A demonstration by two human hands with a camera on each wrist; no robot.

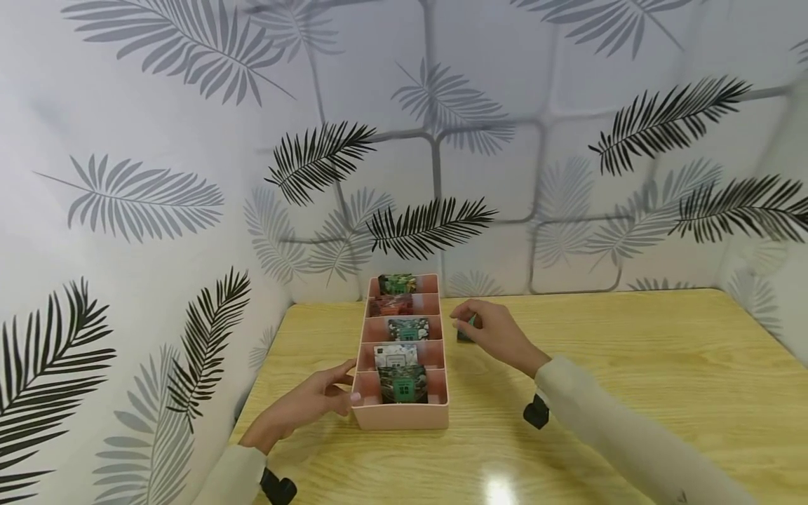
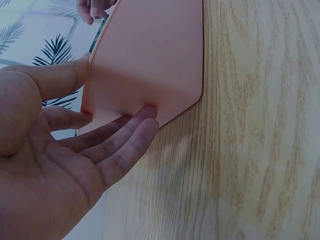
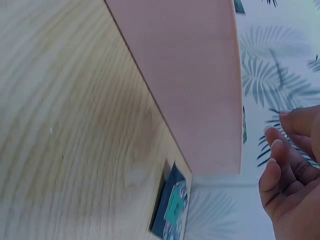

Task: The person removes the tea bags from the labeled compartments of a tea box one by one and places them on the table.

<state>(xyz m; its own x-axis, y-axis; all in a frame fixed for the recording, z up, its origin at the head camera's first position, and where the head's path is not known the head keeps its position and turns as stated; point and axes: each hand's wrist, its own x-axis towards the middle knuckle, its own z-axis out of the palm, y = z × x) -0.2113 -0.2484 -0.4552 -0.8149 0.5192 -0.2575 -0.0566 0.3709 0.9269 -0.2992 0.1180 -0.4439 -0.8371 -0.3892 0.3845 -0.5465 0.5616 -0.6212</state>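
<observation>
A long pink organizer box (image 1: 404, 419) with a row of compartments stands on the table. My left hand (image 1: 315, 400) holds its near left corner; in the left wrist view the thumb is at the rim and the other fingers rest against the wall. To the right of the box's far half, my right hand (image 1: 501, 335) hovers with loosely bent fingers, nothing visible between them. Partly hidden beneath it is a dark packet (image 1: 465, 337) with a green label, lying on the table; the right wrist view shows this packet (image 3: 171, 207) apart from the fingers.
Inside the box are a dark green-labelled packet (image 1: 404, 386), a white packet (image 1: 395, 355), another dark packet (image 1: 408, 329), a red packet (image 1: 391, 306) and a green-yellow packet (image 1: 398, 283). A leaf-patterned wall (image 1: 492, 168) rises behind the wooden table (image 1: 631, 379).
</observation>
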